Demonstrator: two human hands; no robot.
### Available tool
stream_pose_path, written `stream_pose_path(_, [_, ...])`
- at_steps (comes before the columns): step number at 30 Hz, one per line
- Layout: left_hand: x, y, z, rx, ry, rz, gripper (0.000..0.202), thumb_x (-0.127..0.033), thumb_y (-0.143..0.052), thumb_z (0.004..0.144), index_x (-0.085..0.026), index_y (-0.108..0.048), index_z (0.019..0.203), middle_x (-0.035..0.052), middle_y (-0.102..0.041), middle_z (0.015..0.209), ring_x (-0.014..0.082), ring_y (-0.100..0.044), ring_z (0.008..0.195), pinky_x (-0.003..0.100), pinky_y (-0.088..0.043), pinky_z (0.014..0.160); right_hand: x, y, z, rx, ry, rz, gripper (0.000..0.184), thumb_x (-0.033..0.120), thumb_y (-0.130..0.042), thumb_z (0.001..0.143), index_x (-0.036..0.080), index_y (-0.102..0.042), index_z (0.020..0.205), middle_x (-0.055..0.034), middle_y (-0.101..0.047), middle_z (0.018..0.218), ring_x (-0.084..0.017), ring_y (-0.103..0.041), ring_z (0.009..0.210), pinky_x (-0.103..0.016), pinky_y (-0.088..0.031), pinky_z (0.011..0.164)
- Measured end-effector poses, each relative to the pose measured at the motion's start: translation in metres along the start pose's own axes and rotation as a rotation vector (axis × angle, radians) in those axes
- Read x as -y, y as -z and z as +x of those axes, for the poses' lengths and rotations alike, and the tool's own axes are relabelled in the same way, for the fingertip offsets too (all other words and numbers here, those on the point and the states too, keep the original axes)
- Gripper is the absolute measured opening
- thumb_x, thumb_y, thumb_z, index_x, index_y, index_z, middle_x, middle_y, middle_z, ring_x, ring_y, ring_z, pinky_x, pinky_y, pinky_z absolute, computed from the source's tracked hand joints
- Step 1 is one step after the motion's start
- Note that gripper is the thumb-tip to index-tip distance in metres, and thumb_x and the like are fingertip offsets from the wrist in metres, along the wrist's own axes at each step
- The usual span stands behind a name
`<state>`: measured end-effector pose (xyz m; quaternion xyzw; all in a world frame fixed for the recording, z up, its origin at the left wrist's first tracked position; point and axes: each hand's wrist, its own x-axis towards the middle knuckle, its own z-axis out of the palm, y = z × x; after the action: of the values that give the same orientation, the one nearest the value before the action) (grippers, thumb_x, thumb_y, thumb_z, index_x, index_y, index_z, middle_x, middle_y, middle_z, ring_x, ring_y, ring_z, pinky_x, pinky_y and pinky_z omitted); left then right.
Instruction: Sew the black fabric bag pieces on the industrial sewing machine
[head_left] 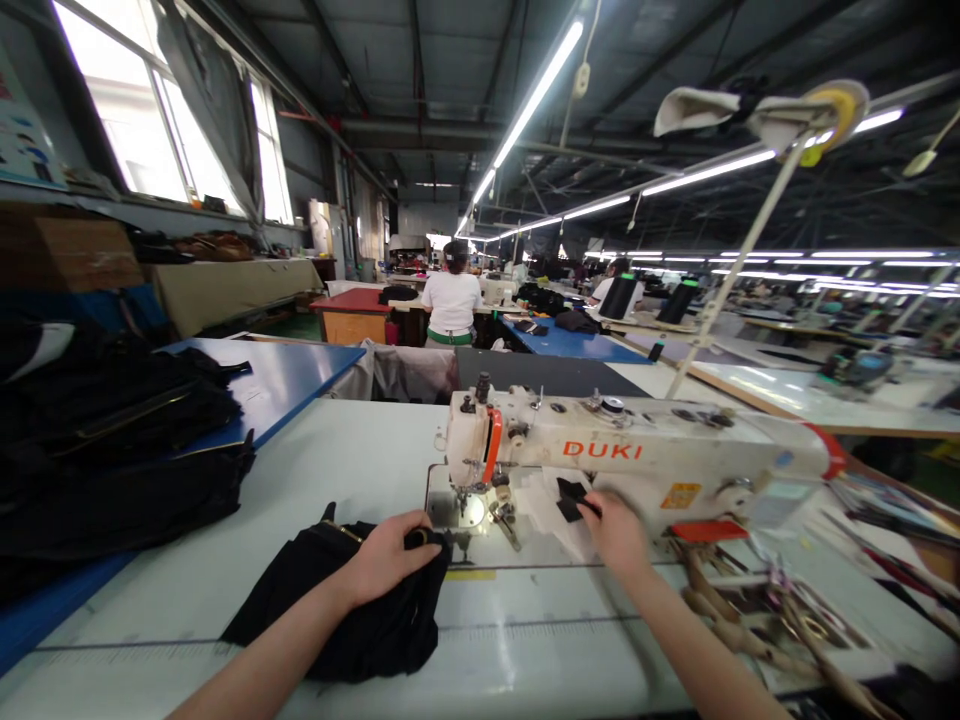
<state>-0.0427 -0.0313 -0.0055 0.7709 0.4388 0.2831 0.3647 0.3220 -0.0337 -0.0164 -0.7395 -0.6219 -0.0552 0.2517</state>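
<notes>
Black cloth (pixel 360 620) gripped in left hand (pixel 386 560), right hand (pixel 619 530) pinching black scrap (pixel 571 498) at sewing machine (pixel 660 450), garment pile (pixel 112 450) left, white surface (pixel 525 620), factory hall.

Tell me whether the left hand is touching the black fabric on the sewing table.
Touching. The head view shows the left hand lying on the bunched black fabric and clasping its upper edge, with no gap between them.

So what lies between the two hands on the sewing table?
Head view: the lit metal needle plate of the white sewing machine lies between the left hand, on folded black fabric, and the right hand.
</notes>
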Motion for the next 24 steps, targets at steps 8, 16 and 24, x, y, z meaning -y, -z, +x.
stream_pose_path(8, [-0.001,0.0,-0.001,-0.004,0.007,0.006,0.014,-0.032,-0.057,0.078,-0.019,-0.059,0.08,-0.0004,-0.065,0.082,0.0199,-0.06,0.082,0.027,-0.043,0.076,-0.003,0.003,0.006,-0.114,0.026,0.234,0.025,0.027,-0.047,0.082,0.017,-0.067,0.091,-0.0112,-0.069,0.093,-0.025,-0.063,0.086,-0.038,-0.048,0.081])
stream_pose_path(16, [-0.003,0.0,-0.001,-0.015,0.013,-0.026,0.014,-0.031,-0.058,0.077,-0.018,-0.061,0.081,0.0007,-0.066,0.083,0.0201,-0.059,0.083,0.027,-0.044,0.076,0.0,-0.005,0.013,-0.146,-0.081,0.55,0.029,0.04,-0.057,0.071,0.018,-0.07,0.083,-0.0095,-0.07,0.088,-0.026,-0.064,0.083,-0.039,-0.05,0.08])
stream_pose_path(24, [-0.002,0.0,-0.002,-0.008,0.014,-0.013,0.014,-0.03,-0.059,0.076,-0.018,-0.062,0.082,0.0003,-0.066,0.084,0.0192,-0.06,0.082,0.026,-0.044,0.076,-0.003,-0.004,0.018,-0.073,-0.263,0.836,0.03,0.039,-0.069,0.054,0.02,-0.073,0.077,-0.005,-0.074,0.077,-0.027,-0.067,0.075,-0.037,-0.052,0.072])
